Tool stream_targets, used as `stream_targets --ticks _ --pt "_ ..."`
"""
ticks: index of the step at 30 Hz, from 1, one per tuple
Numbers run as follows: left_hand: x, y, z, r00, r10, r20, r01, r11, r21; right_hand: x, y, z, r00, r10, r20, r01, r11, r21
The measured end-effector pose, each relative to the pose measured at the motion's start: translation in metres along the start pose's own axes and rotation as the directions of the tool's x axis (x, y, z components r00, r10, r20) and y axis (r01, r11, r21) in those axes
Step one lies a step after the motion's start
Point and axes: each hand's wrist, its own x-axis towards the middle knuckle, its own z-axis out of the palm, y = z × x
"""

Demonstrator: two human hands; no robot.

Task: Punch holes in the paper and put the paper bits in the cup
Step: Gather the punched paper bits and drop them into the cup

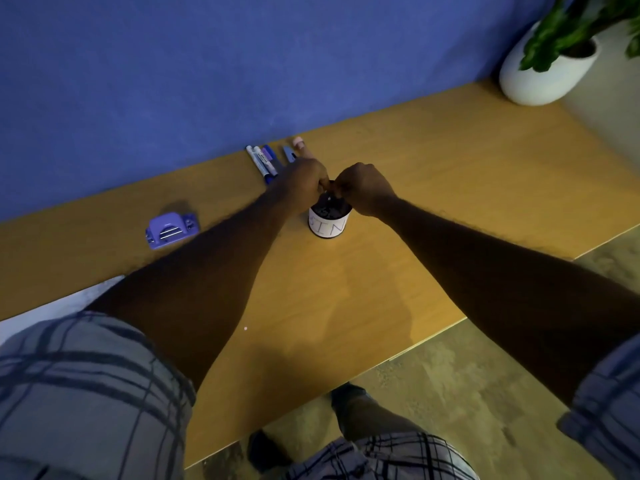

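Observation:
A small cup [328, 226] with a white label and a dark inside stands on the wooden table [433, 188]. My left hand [304, 181] and my right hand [363, 188] meet just above its mouth, fingertips pinched together and touching. A few pale specks show at the cup's mouth below the fingertips. What the fingers pinch is too small to tell. The blue hole punch [171, 230] lies on the table to the left, apart from both hands. A white sheet of paper [52, 306] lies at the near left, partly hidden by my left arm and sleeve. One tiny paper bit [245, 328] rests on the table.
Several markers [265, 162] lie in a row by the blue wall [207, 81] behind my left hand. A white pot with a green plant [547, 71] stands at the far right corner. The table's front edge [429, 337] runs diagonally, with floor and my feet below.

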Motion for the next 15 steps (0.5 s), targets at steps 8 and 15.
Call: stream_targets --ticks 8,15 --pt "0.004 0.004 -0.006 0.999 0.046 0.015 -0.046 0.997 0.058 -0.002 -0.003 -0.01 0.999 -0.027 0.024 0.028 0.998 -0.053" --pt "0.002 0.005 -0.007 0.993 0.034 0.114 -0.055 0.982 0.183 -0.004 -0.004 -0.012 0.997 -0.058 0.048 0.063 0.991 -0.115"
